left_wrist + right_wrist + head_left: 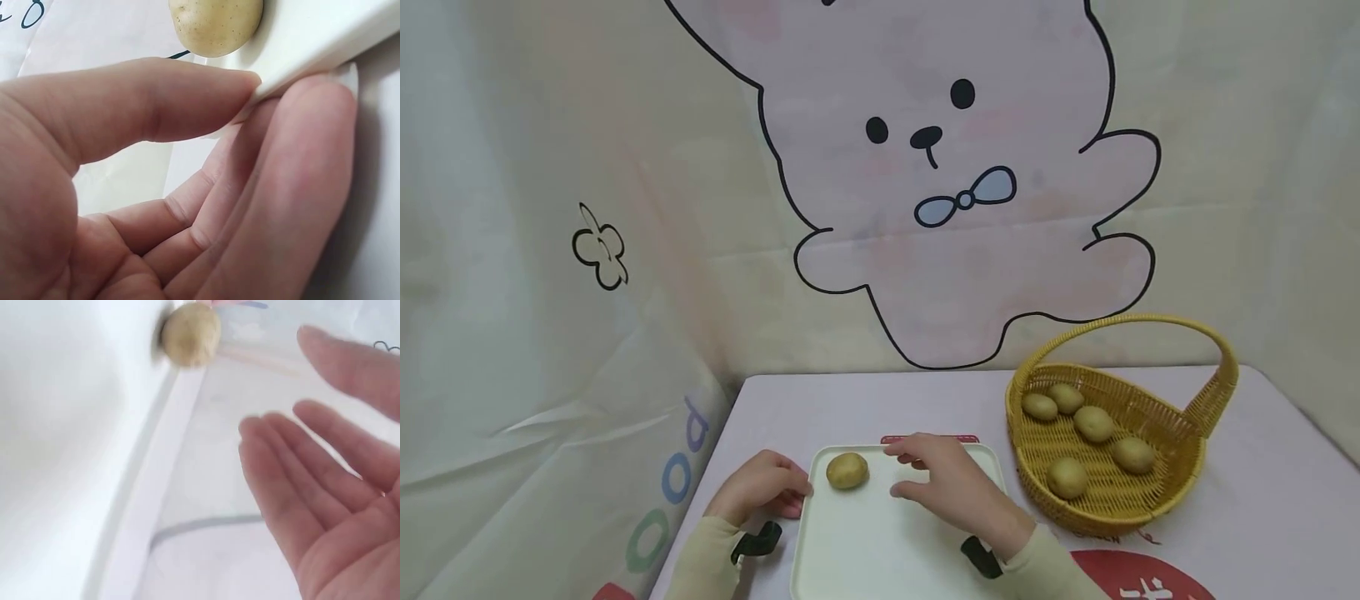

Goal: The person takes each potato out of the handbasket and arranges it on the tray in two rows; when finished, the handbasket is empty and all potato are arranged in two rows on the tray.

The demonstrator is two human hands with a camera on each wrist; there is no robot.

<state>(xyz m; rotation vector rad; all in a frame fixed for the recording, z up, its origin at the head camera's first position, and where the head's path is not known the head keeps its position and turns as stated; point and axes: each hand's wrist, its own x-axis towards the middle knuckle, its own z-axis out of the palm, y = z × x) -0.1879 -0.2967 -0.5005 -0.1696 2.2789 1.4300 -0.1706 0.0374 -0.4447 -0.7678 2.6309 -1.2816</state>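
A single potato (847, 471) lies near the far left corner of a white tray (880, 558). My left hand (765, 486) is at the tray's left edge. In the left wrist view its thumb (181, 94) and index finger pinch the tray's rim, with the potato (215, 25) just beyond. Over the right part of the tray my right hand (951, 487) is spread, thumb apart from the fingers, to the right of the potato. The right wrist view shows the palm (356, 550) with nothing in it and the potato (191, 335) some way off.
A yellow woven basket (1180, 492) with a tall handle stands to the right of the tray, with several potatoes inside. Red printed patches (1138, 575) mark the white tabletop (1247, 483). Behind the table hangs a cloth (1240, 208) with a cartoon bear.
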